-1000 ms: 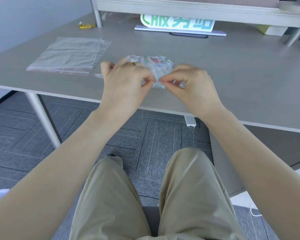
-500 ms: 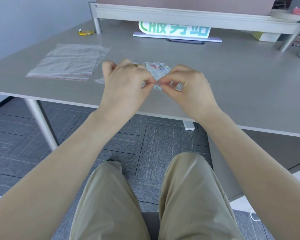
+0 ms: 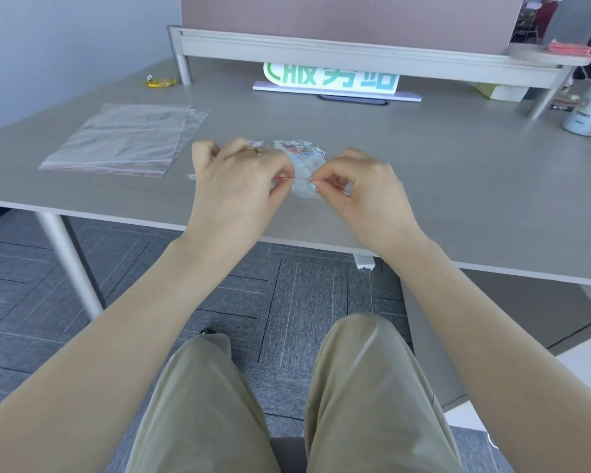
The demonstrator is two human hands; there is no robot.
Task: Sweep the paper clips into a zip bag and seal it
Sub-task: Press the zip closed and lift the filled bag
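Left hand [image 3: 239, 186] and right hand [image 3: 362, 189], each grip pinching the red seal of the bag [image 3: 302, 165]. Bag with clips [image 3: 301, 150] just above the tabletop [image 3: 458, 186]. Spare bags [image 3: 123, 138] flat at left.

Zip bag [image 3: 304, 165] at frame centre: clear glossy plastic, crinkled. Spare bags [image 3: 123, 139] upper left: same shiny film, flat. Desk [image 3: 458, 172]: matt grey wood-grain laminate. Desk leg [image 3: 69, 264] lower left: smooth pale metal. Trousers [image 3: 198, 404]: matt khaki cloth.

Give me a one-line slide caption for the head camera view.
Both hands, left and right, pinch the red seal strip of a zip bag holding coloured paper clips, above the grey table.
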